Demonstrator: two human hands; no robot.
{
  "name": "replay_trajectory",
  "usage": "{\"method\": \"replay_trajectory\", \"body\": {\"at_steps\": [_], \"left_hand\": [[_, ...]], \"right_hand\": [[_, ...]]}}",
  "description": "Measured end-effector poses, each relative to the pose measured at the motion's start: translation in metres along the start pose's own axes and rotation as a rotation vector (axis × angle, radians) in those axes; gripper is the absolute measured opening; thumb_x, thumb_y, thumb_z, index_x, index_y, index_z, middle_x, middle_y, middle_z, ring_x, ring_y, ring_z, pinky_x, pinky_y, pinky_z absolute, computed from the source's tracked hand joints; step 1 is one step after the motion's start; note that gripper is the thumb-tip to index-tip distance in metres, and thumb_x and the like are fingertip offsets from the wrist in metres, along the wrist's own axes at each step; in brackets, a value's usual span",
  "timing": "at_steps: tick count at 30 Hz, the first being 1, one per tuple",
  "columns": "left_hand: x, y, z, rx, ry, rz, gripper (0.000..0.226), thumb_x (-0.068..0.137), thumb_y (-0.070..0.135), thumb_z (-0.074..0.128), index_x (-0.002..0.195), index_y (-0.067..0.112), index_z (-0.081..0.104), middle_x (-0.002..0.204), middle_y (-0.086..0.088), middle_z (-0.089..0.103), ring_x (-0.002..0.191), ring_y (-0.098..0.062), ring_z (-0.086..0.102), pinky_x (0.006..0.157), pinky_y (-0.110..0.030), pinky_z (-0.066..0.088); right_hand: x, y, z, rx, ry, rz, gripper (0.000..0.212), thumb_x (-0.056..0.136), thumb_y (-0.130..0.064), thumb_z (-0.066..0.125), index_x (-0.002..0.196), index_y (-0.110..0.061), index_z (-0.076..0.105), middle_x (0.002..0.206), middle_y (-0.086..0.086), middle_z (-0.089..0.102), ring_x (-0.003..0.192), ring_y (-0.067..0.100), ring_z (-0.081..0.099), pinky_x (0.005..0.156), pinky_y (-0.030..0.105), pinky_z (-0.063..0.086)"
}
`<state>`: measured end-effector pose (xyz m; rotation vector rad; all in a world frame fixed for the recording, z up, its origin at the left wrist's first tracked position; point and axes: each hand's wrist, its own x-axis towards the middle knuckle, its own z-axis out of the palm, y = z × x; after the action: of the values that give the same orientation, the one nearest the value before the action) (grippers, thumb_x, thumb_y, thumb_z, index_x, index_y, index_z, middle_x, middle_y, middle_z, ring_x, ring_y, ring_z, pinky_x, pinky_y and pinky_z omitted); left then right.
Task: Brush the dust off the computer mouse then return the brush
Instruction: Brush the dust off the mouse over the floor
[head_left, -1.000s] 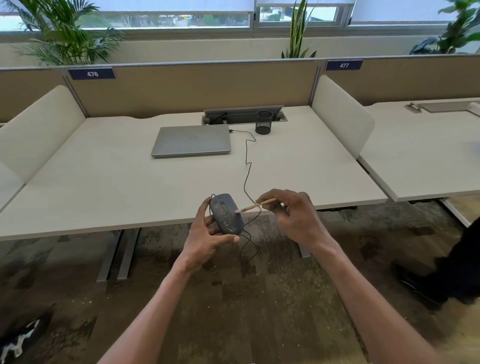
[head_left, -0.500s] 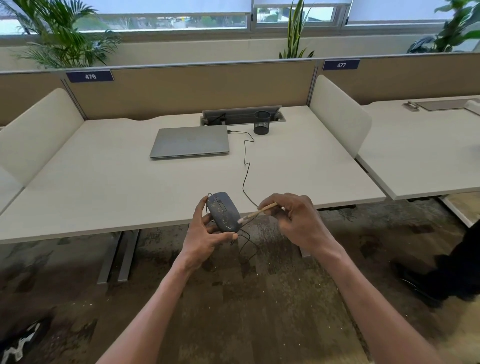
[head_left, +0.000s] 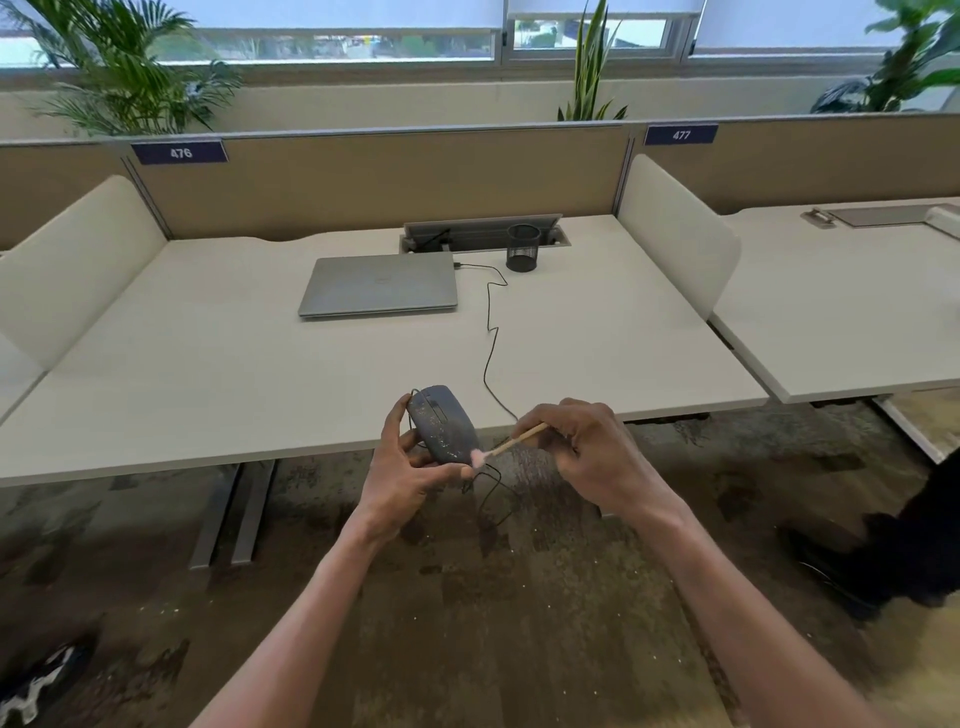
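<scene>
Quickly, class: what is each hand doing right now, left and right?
Left hand: closed around the computer mouse, held up off the desk.
Right hand: fingers pinching the brush, its tip at the mouse's near end.

The dark grey plastic computer mouse (head_left: 443, 425) looks matt, its top speckled with pale dust. The thin brush (head_left: 511, 442) has a bare light wooden handle and a soft pinkish tuft. The pale counter (head_left: 208, 374) is smooth and matt. The closed silver laptop (head_left: 379, 285) has a brushed metal sheen; the black pen cup (head_left: 522, 248) is wire mesh.
</scene>
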<state>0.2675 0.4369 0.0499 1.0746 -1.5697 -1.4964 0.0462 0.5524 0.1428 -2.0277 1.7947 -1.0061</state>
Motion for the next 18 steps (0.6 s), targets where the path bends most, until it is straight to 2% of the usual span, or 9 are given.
{"method": "replay_trajectory", "body": {"at_steps": [3, 5, 9, 12, 13, 15, 18], "left_hand": [[0.0, 0.004, 0.0, 0.02, -0.027, -0.001, 0.135, 0.046, 0.026, 0.102, 0.152, 0.047, 0.023, 0.153, -0.018, 0.045, 0.122, -0.025, 0.064, 0.099, -0.051, 0.055], [0.0, 0.005, 0.001, 0.038, -0.049, 0.002, 0.131, 0.051, 0.017, 0.101, 0.152, 0.046, 0.022, 0.153, -0.018, 0.045, 0.123, -0.025, 0.063, 0.101, -0.051, 0.054], [-0.003, 0.004, 0.003, 0.055, -0.105, 0.009, 0.128, 0.054, 0.013, 0.1, 0.152, 0.045, 0.023, 0.154, -0.016, 0.043, 0.117, -0.012, 0.062, 0.096, -0.033, 0.056], [-0.006, 0.006, 0.004, 0.069, -0.174, 0.008, 0.131, 0.05, 0.023, 0.101, 0.153, 0.046, 0.023, 0.153, -0.013, 0.045, 0.115, -0.007, 0.063, 0.093, -0.026, 0.056], [-0.007, 0.007, 0.004, 0.075, -0.198, 0.008, 0.132, 0.049, 0.027, 0.102, 0.153, 0.048, 0.023, 0.153, -0.012, 0.045, 0.118, -0.01, 0.063, 0.096, -0.029, 0.056], [-0.009, 0.008, 0.005, 0.084, -0.238, -0.004, 0.134, 0.048, 0.031, 0.102, 0.153, 0.049, 0.022, 0.154, -0.013, 0.046, 0.127, -0.02, 0.061, 0.105, -0.044, 0.052], [-0.011, 0.009, 0.006, 0.094, -0.292, -0.016, 0.131, 0.05, 0.026, 0.101, 0.152, 0.051, 0.024, 0.152, -0.013, 0.048, 0.128, -0.025, 0.061, 0.105, -0.055, 0.05]], "right_hand": [[0.0, 0.001, -0.002, -0.019, 0.0, 0.012, 0.029, 0.089, -0.003, 0.067, 0.098, -0.03, 0.073, 0.074, -0.02, 0.06, 0.075, 0.0, 0.057, 0.062, 0.016, 0.043], [0.003, 0.001, -0.004, 0.011, 0.047, 0.017, 0.03, 0.089, 0.003, 0.063, 0.1, -0.025, 0.072, 0.08, -0.018, 0.065, 0.075, 0.0, 0.06, 0.061, 0.016, 0.044], [0.011, 0.0, -0.007, 0.052, 0.114, 0.022, 0.028, 0.09, 0.006, 0.062, 0.1, -0.02, 0.067, 0.082, -0.019, 0.064, 0.07, -0.006, 0.06, 0.056, 0.01, 0.039], [0.017, 0.001, -0.006, 0.057, 0.118, 0.027, 0.029, 0.091, 0.006, 0.063, 0.1, -0.022, 0.065, 0.086, -0.012, 0.068, 0.079, -0.001, 0.064, 0.063, 0.017, 0.047], [0.019, 0.002, -0.007, 0.055, 0.121, 0.033, 0.031, 0.091, 0.006, 0.062, 0.099, -0.024, 0.064, 0.086, -0.012, 0.069, 0.082, -0.001, 0.066, 0.065, 0.019, 0.049], [0.024, 0.003, -0.008, 0.049, 0.127, 0.042, 0.035, 0.091, 0.006, 0.062, 0.098, -0.028, 0.062, 0.087, -0.013, 0.069, 0.085, 0.001, 0.068, 0.068, 0.024, 0.054], [0.032, 0.001, -0.011, 0.039, 0.131, 0.036, 0.036, 0.091, 0.006, 0.061, 0.097, -0.03, 0.06, 0.087, -0.015, 0.069, 0.088, 0.004, 0.07, 0.073, 0.035, 0.061]]}}
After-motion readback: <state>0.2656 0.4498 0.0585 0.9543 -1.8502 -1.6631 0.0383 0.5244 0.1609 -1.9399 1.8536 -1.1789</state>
